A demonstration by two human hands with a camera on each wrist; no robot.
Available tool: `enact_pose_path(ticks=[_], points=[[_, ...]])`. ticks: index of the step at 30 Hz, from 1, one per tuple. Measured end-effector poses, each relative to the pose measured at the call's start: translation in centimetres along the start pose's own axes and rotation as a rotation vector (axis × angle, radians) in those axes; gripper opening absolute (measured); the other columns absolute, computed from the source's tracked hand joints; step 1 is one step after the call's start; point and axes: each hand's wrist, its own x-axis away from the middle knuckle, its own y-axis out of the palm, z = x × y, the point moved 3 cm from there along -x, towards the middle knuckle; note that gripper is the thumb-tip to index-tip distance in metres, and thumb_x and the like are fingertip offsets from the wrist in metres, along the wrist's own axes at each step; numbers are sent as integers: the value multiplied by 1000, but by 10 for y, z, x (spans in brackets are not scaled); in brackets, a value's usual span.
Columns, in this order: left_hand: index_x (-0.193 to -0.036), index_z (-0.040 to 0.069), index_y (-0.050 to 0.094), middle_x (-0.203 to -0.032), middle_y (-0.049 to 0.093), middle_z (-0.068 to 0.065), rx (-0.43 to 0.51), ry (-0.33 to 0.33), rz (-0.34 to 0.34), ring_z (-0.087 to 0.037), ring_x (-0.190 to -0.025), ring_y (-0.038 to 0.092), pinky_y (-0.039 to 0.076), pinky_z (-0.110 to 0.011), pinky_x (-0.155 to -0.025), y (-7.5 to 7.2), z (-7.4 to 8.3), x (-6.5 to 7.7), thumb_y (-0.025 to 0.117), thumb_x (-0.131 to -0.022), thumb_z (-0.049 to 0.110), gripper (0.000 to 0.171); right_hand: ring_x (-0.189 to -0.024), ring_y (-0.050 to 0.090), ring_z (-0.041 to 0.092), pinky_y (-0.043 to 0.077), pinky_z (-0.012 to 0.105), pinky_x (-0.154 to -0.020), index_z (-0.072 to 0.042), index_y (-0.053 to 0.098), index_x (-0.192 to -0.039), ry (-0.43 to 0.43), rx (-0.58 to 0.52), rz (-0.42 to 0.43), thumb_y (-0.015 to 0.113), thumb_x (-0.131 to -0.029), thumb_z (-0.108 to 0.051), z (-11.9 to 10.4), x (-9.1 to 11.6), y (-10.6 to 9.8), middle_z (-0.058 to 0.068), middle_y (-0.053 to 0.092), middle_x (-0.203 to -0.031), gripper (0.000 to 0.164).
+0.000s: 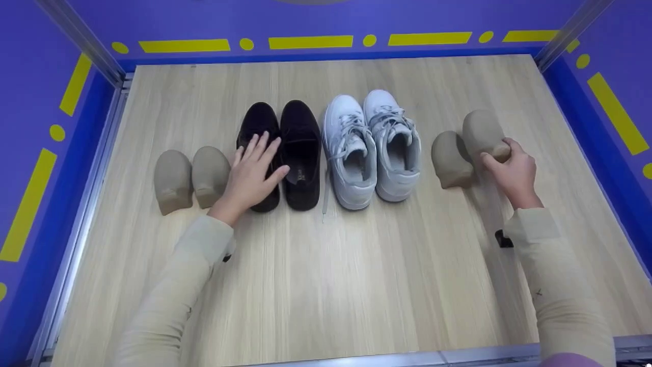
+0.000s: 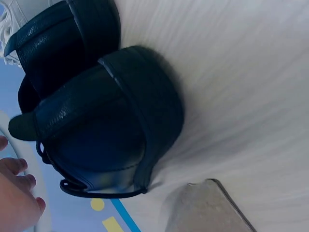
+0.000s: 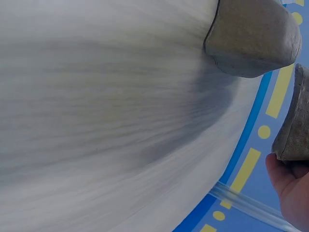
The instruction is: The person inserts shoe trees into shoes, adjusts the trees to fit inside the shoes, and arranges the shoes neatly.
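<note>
My right hand (image 1: 515,172) pinches a beige toe-shaped shoe insert (image 1: 483,131) by its rear end, thumb on the near side. That insert hangs above the board in the right wrist view. Its matching insert (image 1: 451,162) rests on the board just to its left. With fingers spread, my left hand (image 1: 248,176) hovers over the left black slip-on shoe (image 1: 259,118), hiding part of it. Beside it stands the right black shoe (image 1: 299,120); contact cannot be made out. Two more beige inserts, an outer one (image 1: 173,178) and an inner one (image 1: 210,171), lie left of that hand.
A pair of white lace-up sneakers, the left sneaker (image 1: 351,148) and the right sneaker (image 1: 395,148), stands mid-board, one lace trailing. Blue walls (image 1: 316,20) with yellow marks and metal frame posts (image 1: 84,41) border the wooden board (image 1: 356,285).
</note>
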Motion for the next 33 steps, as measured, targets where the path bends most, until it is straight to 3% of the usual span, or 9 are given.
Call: enact_pose_path(ticks=[6, 13, 23, 33], points=[[-141, 18, 21, -148, 16, -9, -22, 21, -16, -27, -137, 10, 10, -50, -107, 3, 9, -4, 34, -89, 52, 64, -93, 50, 35, 38, 46, -85, -1, 38, -132, -18, 14, -16, 54, -80, -37, -3, -1, 2, 31, 53, -112, 65], [-142, 18, 19, -148, 14, -9, -18, 48, -43, -25, -137, 8, 10, -50, -107, 6, 20, -8, 34, -89, 52, 65, -105, 48, 36, 36, 47, -89, -1, 40, -131, -25, 8, -38, 55, -79, -38, -10, -1, 1, 29, 49, -120, 66], [-142, 19, 19, -149, 14, -7, -11, 74, -45, -24, -137, 9, 10, -49, -107, 11, 35, -12, 34, -89, 53, 65, -99, 51, 32, 39, 43, -82, -5, 45, -127, -46, -8, -49, 56, -78, -38, -20, 3, 4, 26, 53, -116, 60], [-141, 19, 22, -148, 17, -7, 21, 101, -23, -23, -137, 11, 11, -48, -108, 16, 53, -19, 36, -89, 51, 63, -80, 47, 23, 34, 24, -63, -6, 45, -128, -84, 7, -47, 55, -78, -36, -32, 7, 7, 24, 58, -107, 58]])
